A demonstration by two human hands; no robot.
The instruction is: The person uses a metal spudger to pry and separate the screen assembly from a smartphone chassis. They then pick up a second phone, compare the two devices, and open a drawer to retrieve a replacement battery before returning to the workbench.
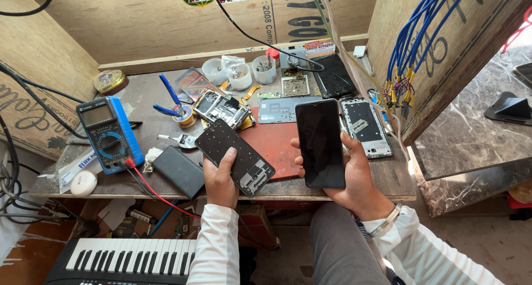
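Now I grip a phone [320, 143] tight in my right hand [354, 177] | left hand [220, 180] pinches a frame [235, 156] | risk: frame hangs past the desk [388, 177], could slip and drop

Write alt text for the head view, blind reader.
Seen from above, a person's right hand holds a dark-screened phone and the left hand a black inner phone frame, over a cluttered wooden workbench. A blue multimeter sits at left, a keyboard below.
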